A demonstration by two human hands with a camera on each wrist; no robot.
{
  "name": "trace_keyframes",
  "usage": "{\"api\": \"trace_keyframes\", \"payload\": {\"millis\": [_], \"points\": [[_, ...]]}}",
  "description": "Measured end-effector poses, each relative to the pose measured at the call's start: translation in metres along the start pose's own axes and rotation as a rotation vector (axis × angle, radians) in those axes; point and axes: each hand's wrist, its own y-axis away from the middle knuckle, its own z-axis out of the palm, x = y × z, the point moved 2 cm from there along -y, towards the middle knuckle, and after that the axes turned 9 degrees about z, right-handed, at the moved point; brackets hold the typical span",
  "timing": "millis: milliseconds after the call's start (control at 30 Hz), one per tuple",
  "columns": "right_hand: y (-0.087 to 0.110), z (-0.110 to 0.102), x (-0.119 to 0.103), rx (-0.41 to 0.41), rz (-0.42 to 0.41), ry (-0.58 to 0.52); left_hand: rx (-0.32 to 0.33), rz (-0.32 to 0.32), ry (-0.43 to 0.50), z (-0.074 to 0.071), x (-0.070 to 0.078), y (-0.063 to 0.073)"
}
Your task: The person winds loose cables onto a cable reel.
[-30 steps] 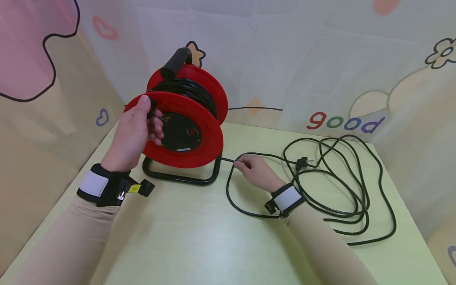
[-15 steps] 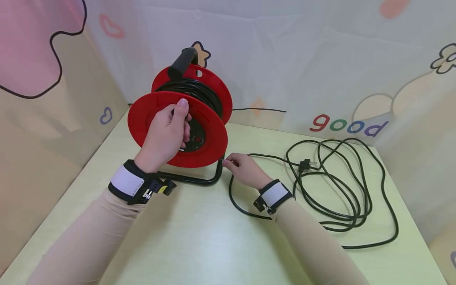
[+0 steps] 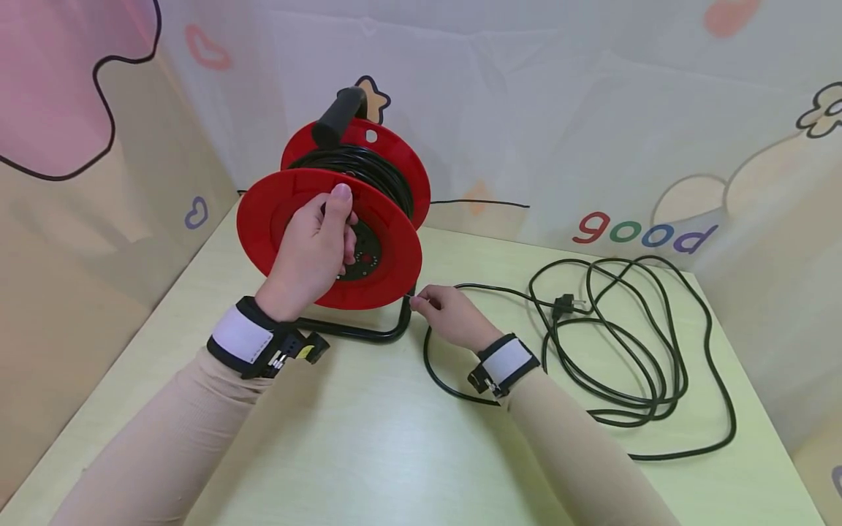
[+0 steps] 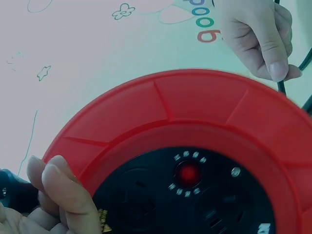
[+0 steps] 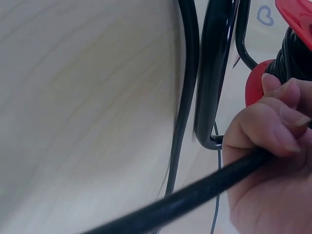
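Observation:
A red cable reel stands at the back left on a black tube frame, with black cable wound on its drum. My left hand is in front of the reel's near flange, fingers curled round a winding knob that they mostly hide. The left wrist view shows the reel's black socket panel with a red switch. Just right of the frame, my right hand pinches the black cable between thumb and fingers where it runs towards the reel.
Loose loops of the cable lie on the right of the pale table, with its plug among them. A black carry handle tops the reel. A printed curtain closes off the back and sides.
My left hand has moved right across the reel's face with the knob, and the reel has turned. My right hand has shifted slightly left along the cable, towards the frame.

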Motion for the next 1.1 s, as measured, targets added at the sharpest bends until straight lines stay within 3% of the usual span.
{"api": "trace_keyframes", "payload": {"millis": [267, 600, 1100], "points": [[0.021, -0.007, 0.012, -0.023, -0.003, 0.059, 0.015, 0.040, 0.022, 0.002, -0.005, 0.000], [0.060, -0.039, 0.036, -0.020, -0.016, 0.123, 0.029, 0.054, 0.025, -0.002, -0.007, 0.001], [0.090, -0.094, 0.075, 0.201, 0.057, 0.281, 0.006, 0.048, 0.062, 0.004, -0.006, 0.000]]}}
